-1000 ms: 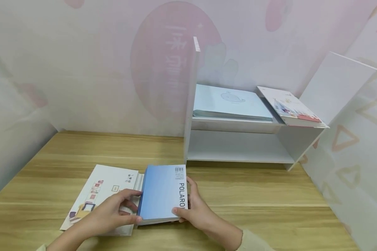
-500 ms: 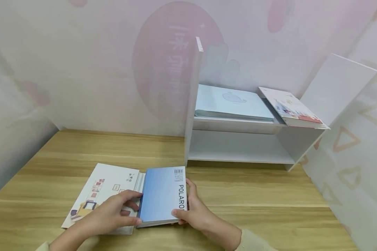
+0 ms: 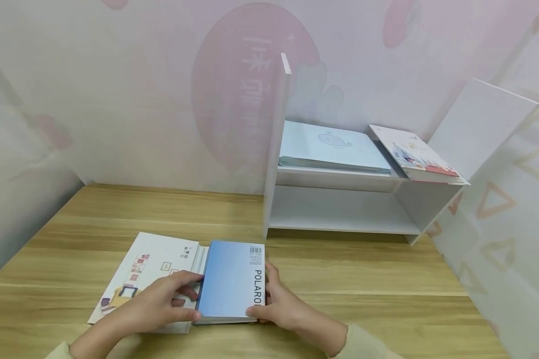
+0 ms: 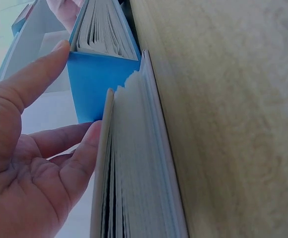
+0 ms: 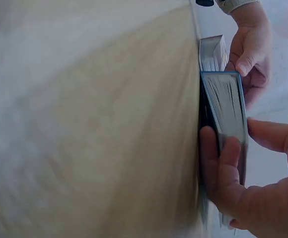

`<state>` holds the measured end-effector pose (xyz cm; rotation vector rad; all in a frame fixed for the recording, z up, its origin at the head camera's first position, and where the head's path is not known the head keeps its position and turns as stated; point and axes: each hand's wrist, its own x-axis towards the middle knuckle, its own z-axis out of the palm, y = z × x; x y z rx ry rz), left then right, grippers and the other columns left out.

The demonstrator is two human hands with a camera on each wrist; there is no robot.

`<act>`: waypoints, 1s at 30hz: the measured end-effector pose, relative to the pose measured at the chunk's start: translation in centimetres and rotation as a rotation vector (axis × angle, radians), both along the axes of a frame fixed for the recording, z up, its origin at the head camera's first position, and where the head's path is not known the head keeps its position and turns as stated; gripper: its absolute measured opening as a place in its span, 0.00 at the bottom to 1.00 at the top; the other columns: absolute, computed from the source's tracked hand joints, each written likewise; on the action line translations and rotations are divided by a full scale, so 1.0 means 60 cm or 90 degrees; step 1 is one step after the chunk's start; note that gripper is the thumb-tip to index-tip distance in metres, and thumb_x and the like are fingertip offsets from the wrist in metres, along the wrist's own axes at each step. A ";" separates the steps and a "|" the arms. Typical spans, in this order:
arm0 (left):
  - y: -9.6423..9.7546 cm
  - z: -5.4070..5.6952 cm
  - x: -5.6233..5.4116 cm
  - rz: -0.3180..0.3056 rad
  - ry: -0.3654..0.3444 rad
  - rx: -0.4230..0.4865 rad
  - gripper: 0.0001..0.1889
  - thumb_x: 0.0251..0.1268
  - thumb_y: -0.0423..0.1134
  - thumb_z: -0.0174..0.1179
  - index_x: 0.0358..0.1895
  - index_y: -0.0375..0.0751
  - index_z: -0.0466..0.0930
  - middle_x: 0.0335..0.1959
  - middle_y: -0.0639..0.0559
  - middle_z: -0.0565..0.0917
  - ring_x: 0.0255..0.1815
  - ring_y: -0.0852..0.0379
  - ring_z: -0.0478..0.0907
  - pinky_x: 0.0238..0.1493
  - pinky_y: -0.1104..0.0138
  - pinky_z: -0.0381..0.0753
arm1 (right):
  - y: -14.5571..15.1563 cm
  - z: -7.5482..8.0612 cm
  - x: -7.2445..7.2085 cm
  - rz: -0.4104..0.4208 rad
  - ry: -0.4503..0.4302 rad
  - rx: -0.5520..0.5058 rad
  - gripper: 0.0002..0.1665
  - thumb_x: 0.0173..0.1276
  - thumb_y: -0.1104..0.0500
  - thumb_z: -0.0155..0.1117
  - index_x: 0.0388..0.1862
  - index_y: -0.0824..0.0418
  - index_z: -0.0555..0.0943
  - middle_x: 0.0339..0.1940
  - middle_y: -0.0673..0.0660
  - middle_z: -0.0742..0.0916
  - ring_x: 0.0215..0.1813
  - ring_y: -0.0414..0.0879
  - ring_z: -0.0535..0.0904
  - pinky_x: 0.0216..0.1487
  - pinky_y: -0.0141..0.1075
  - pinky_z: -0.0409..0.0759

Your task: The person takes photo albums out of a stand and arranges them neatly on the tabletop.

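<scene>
1. Your right hand [image 3: 287,306] grips the blue book [image 3: 231,279], thumb on top, fingers at the edge. Your left hand [image 3: 166,304] is relaxed, thumb and fingertips against the spine.
2. Blue book's between your hands, white book [image 3: 161,252] just beside it, partly under your left. Can't tell if blue's lifted.
3. Progress, my read: whale-cover book [image 3: 332,147] and red-edged book [image 3: 413,152] already up on the shelf unit [image 3: 337,209], ahead-right of your hands. Blue and white aren't.
4. Wood-grain bench [image 3: 364,284] below your hands; pale printed wall covering [image 3: 139,89] beyond.
</scene>
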<state>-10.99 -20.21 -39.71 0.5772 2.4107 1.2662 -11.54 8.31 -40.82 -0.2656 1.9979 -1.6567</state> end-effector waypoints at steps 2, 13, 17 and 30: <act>0.000 0.000 0.000 -0.003 -0.002 0.001 0.42 0.57 0.49 0.72 0.68 0.24 0.66 0.57 0.40 0.80 0.52 0.47 0.81 0.50 0.59 0.85 | 0.003 0.003 -0.002 0.011 0.005 0.011 0.64 0.60 0.75 0.68 0.81 0.57 0.35 0.52 0.62 0.82 0.41 0.49 0.82 0.36 0.38 0.83; 0.001 0.004 0.002 -0.005 -0.003 -0.006 0.43 0.57 0.50 0.72 0.68 0.25 0.66 0.58 0.40 0.79 0.52 0.47 0.81 0.48 0.63 0.85 | 0.010 0.009 -0.009 0.038 0.035 0.062 0.63 0.57 0.74 0.71 0.80 0.63 0.40 0.49 0.61 0.80 0.41 0.50 0.82 0.43 0.39 0.85; 0.001 0.004 0.002 -0.004 -0.006 -0.002 0.43 0.58 0.49 0.71 0.69 0.25 0.66 0.59 0.40 0.79 0.53 0.48 0.81 0.49 0.63 0.85 | 0.010 0.011 -0.011 0.048 0.036 0.057 0.63 0.56 0.76 0.71 0.80 0.64 0.40 0.49 0.62 0.81 0.42 0.51 0.83 0.44 0.38 0.85; 0.002 0.004 0.001 -0.005 -0.017 0.013 0.43 0.57 0.48 0.72 0.68 0.23 0.65 0.57 0.38 0.79 0.52 0.47 0.81 0.50 0.62 0.85 | 0.019 0.016 -0.021 0.064 0.010 0.065 0.56 0.57 0.73 0.71 0.78 0.66 0.49 0.43 0.61 0.80 0.37 0.46 0.81 0.35 0.33 0.79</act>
